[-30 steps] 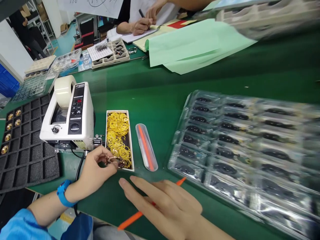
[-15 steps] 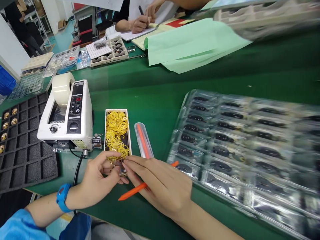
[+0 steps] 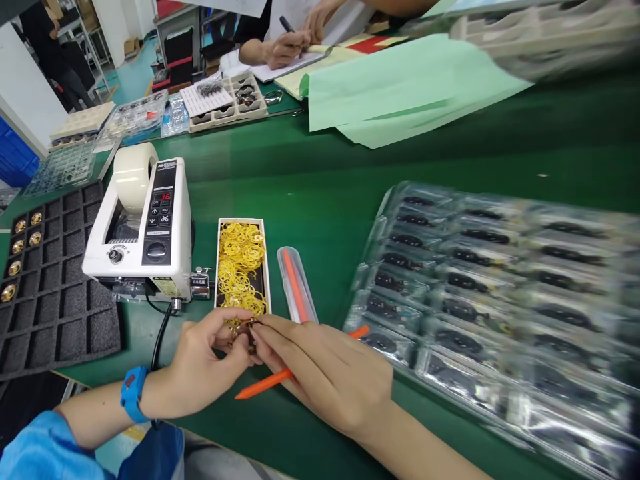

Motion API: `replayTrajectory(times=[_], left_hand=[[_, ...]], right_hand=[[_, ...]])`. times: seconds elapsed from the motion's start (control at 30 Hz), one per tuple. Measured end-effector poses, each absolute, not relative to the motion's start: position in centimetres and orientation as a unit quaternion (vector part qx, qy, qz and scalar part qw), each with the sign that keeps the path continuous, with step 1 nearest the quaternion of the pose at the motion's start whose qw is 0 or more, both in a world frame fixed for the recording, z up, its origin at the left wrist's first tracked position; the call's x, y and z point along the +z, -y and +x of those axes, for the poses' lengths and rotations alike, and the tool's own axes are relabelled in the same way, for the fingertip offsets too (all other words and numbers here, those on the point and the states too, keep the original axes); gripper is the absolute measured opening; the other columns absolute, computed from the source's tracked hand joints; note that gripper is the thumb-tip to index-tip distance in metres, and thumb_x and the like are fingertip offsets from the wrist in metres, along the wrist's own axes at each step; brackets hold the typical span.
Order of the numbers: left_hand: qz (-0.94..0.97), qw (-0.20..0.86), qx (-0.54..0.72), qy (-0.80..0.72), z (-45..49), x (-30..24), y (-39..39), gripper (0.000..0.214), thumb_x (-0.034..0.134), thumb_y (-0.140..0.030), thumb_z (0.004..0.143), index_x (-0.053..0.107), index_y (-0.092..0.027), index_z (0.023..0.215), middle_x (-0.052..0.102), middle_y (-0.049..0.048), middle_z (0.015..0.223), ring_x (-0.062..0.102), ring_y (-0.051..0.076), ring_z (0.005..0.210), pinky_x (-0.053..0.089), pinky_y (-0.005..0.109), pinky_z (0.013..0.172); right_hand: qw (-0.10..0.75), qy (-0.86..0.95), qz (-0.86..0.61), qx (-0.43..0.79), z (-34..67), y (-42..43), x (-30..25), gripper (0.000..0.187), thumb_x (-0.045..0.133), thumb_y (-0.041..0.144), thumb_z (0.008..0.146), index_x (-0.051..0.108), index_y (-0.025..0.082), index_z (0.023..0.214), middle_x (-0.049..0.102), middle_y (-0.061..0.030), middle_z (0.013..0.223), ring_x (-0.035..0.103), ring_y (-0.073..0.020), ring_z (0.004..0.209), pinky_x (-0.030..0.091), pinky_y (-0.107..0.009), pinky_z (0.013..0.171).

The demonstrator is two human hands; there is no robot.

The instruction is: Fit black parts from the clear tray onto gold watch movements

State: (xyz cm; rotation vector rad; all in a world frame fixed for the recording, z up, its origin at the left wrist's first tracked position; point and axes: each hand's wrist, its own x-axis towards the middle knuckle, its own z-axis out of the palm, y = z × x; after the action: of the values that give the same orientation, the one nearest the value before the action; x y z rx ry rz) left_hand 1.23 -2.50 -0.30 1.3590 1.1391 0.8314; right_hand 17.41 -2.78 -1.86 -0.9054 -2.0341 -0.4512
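My left hand, with a blue band at the wrist, is closed on a small gold-coloured metal part. The fingertips of my right hand meet the same part from the other side, and much of it is hidden between the fingers. An orange pointed stick is also tucked in my right hand; its tip sticks out at lower left and its other end beyond the knuckles. Just past my fingertips lies a white-rimmed box of thin yellow rings.
A tape dispenser stands left of the box, near a black foam tray holding several gold-coloured parts. A clear case with an orange stick lies right. Beyond are bagged black parts and green sheets. Across the table a person's hand holds a pen.
The view has shifted slightly, so the things on the table appear a little farther right. Both hands stay together at the metal part, the fingers adjusting slightly around it.
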Motion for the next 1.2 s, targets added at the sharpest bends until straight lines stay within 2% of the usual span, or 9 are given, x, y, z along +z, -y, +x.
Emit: replayTrajectory(times=[0.23, 0.43, 0.6, 0.73, 0.87, 0.97, 1.07, 1.2], left_hand=[[0.601, 0.534, 0.341, -0.487, 1.2, -0.3, 2.7, 0.024, 0.055, -0.016, 0.080, 0.064, -0.015, 0.103, 0.066, 0.0004, 0.064, 0.066, 0.015, 0.060, 0.058, 0.026, 0.064], [0.602, 0.531, 0.339, -0.490, 1.3, -0.2, 2.5, 0.025, 0.053, -0.018, 0.080, 0.062, -0.013, 0.103, 0.060, -0.0017, 0.060, 0.060, 0.012, 0.056, 0.054, 0.024, 0.059], [0.576, 0.573, 0.330, -0.480, 1.2, -0.1, 2.4, 0.020, 0.054, -0.019, 0.080, 0.056, -0.016, 0.099, 0.059, -0.0026, 0.063, 0.058, 0.011, 0.058, 0.053, 0.025, 0.063], [0.515, 0.618, 0.320, -0.500, 1.2, -0.3, 1.9, 0.017, 0.061, -0.023, 0.078, 0.050, -0.018, 0.091, 0.060, -0.0034, 0.064, 0.056, 0.009, 0.057, 0.051, 0.023, 0.059], [0.461, 0.665, 0.331, -0.485, 1.1, -0.2, 1.1, 0.027, 0.070, -0.035, 0.074, 0.049, -0.018, 0.079, 0.055, -0.0055, 0.059, 0.054, 0.007, 0.051, 0.047, 0.019, 0.051], [0.443, 0.690, 0.336, -0.463, 1.0, 0.2, 0.7, 0.034, 0.076, -0.039, 0.068, 0.051, -0.017, 0.075, 0.058, -0.0041, 0.060, 0.057, 0.009, 0.053, 0.044, 0.019, 0.051], [0.434, 0.705, 0.334, -0.450, 0.9, 0.6, 0.5, 0.033, 0.080, -0.036, 0.065, 0.055, -0.015, 0.073, 0.059, -0.0032, 0.062, 0.059, 0.009, 0.056, 0.047, 0.020, 0.056], [0.422, 0.726, 0.308, -0.447, 0.8, 0.8, 0.4, 0.031, 0.080, -0.032, 0.064, 0.055, -0.015, 0.070, 0.060, -0.0030, 0.060, 0.062, 0.011, 0.054, 0.046, 0.020, 0.052]], right_hand=[[0.433, 0.798, -0.378, -0.179, 17.0, 3.0, -2.0, 0.010, 0.054, 0.011, 0.092, 0.062, 0.016, 0.094, 0.076, -0.0105, 0.074, 0.064, -0.0170, 0.054, 0.047, -0.029, 0.051], [0.447, 0.780, -0.393, -0.192, 16.7, 3.0, -2.2, 0.006, 0.057, 0.011, 0.091, 0.061, 0.014, 0.093, 0.075, -0.0106, 0.072, 0.060, -0.0156, 0.051, 0.045, -0.029, 0.050], [0.442, 0.780, -0.402, -0.187, 16.7, 2.9, -2.4, 0.004, 0.056, 0.012, 0.091, 0.060, 0.015, 0.092, 0.075, -0.0096, 0.072, 0.061, -0.0154, 0.052, 0.046, -0.028, 0.052], [0.442, 0.784, -0.409, -0.150, 16.5, 2.9, -2.4, 0.006, 0.058, 0.010, 0.089, 0.056, 0.016, 0.089, 0.074, -0.0096, 0.073, 0.066, -0.0163, 0.057, 0.049, -0.028, 0.055], [0.477, 0.771, -0.421, -0.021, 16.9, 3.2, -1.7, 0.003, 0.055, 0.017, 0.092, 0.053, 0.020, 0.093, 0.072, -0.0073, 0.078, 0.067, -0.0161, 0.063, 0.051, -0.026, 0.054], [0.497, 0.729, -0.449, 0.142, 17.6, 3.1, -0.9, 0.005, 0.048, 0.023, 0.096, 0.052, 0.023, 0.093, 0.065, -0.0024, 0.075, 0.056, -0.0116, 0.050, 0.045, -0.024, 0.044], [0.461, 0.713, -0.452, 0.274, 18.3, 2.8, -0.4, 0.013, 0.045, 0.022, 0.096, 0.054, 0.024, 0.088, 0.056, 0.0024, 0.066, 0.047, -0.0096, 0.045, 0.040, -0.022, 0.041], [0.391, 0.748, -0.400, 0.357, 18.6, 2.6, -0.5, 0.011, 0.046, 0.019, 0.096, 0.055, 0.024, 0.090, 0.061, 0.0024, 0.072, 0.054, -0.0097, 0.054, 0.042, -0.020, 0.048]])
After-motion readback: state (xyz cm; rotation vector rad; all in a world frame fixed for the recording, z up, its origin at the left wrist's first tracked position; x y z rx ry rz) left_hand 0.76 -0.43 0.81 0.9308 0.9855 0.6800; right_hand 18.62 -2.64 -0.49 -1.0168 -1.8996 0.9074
